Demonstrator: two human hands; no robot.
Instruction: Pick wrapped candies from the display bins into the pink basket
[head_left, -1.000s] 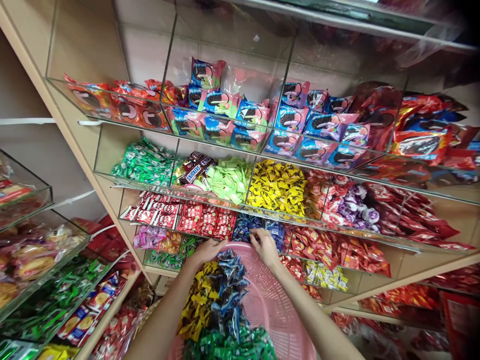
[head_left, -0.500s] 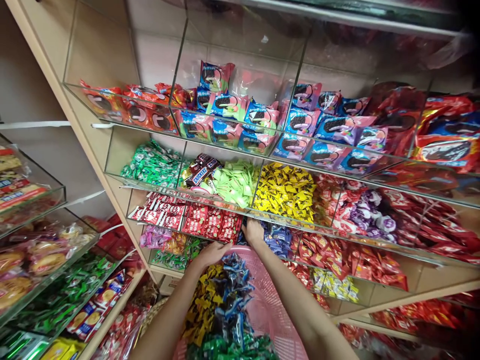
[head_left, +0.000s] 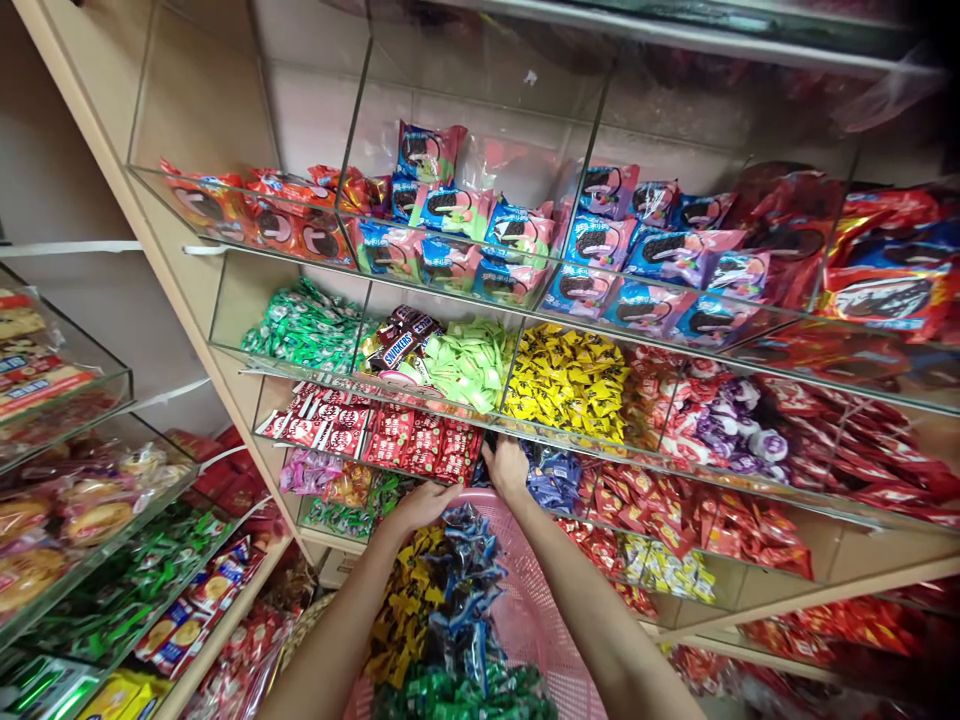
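A pink plastic basket [head_left: 517,590] is held close below the shelves. Inside it lie yellow candies [head_left: 405,610], blue-and-dark candy packets [head_left: 465,590] and green-wrapped candies [head_left: 465,695]. My left hand [head_left: 427,505] grips the basket's far rim on its left side. Past that rim, my right hand [head_left: 508,466] reaches into a shelf compartment, between red packets [head_left: 424,443] on its left and dark blue packets [head_left: 555,477] on its right. Its fingertips are mostly hidden there, so I cannot see what they hold.
Above my hands runs a clear shelf edge [head_left: 465,408] with yellow candies [head_left: 566,385], pale green packets [head_left: 469,365] and Snickers bars [head_left: 405,340] behind it. Higher up sit blue-and-pink cookie packs [head_left: 450,210]. A second rack [head_left: 75,400] of packaged snacks stands at the left.
The view has shifted very slightly. Both hands stay in nearly the same places, the left at the basket rim and the right in the compartment.
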